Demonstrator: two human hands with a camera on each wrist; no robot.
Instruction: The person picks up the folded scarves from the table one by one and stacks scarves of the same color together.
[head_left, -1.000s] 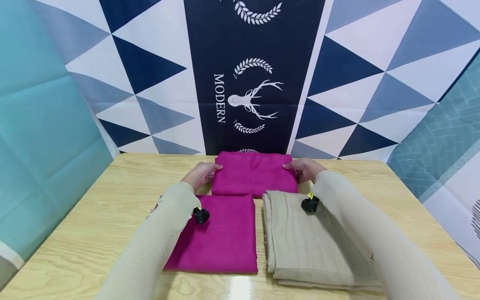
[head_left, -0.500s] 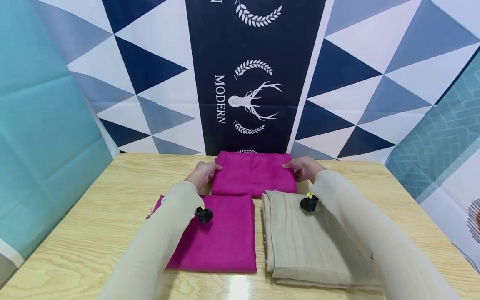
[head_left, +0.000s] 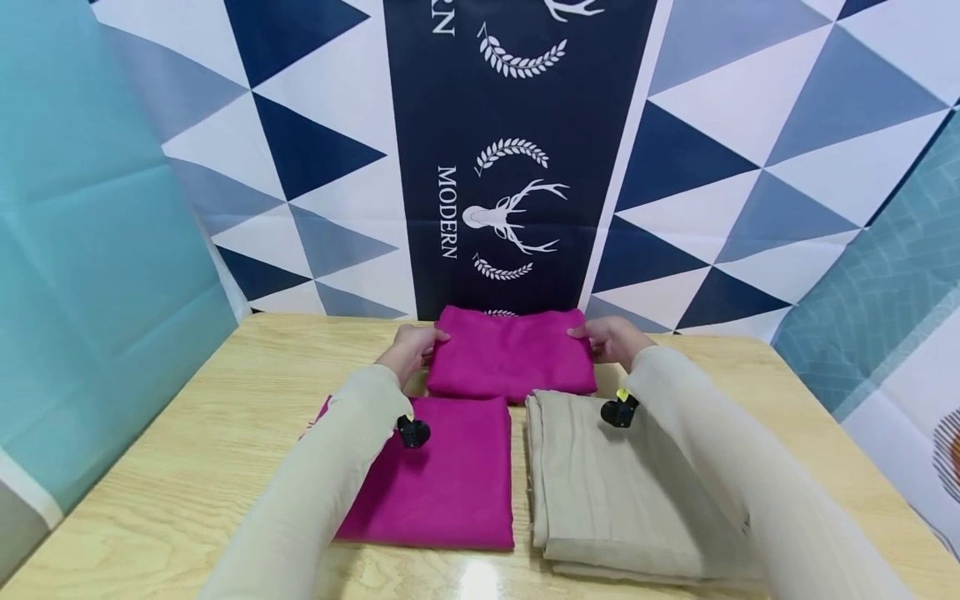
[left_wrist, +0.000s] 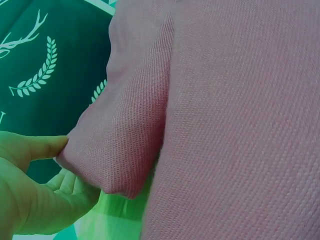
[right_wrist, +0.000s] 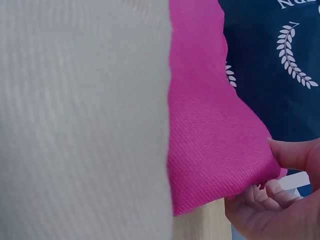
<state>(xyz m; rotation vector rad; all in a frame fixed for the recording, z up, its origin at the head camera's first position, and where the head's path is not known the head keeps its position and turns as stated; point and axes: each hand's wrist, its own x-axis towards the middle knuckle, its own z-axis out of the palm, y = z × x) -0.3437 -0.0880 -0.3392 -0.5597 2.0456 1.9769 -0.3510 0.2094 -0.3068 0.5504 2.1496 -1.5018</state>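
Note:
At the back of the table lies a folded magenta scarf (head_left: 510, 354), both of its side edges held. My left hand (head_left: 412, 348) pinches its left edge, thumb on top and fingers underneath. On the opposite edge, my right hand (head_left: 611, 340) grips in the same way. The right wrist view shows the right thumb over the scarf's corner (right_wrist: 220, 145), with a few fringe threads by the fingers. In the left wrist view the cloth looks dull pink, and the left hand (left_wrist: 40, 185) holds its corner.
Nearer me on the wooden table (head_left: 187, 433) lie a second folded magenta scarf (head_left: 450, 492), partly under my left forearm, and a folded beige cloth (head_left: 607, 492), partly under my right forearm. A patterned backdrop (head_left: 337, 167) stands just behind the table's far edge.
The head view has tilted up slightly. The held scarf's front edge now sags in the middle, and the scarf seems a little raised. Both hands keep their grip on its edges.

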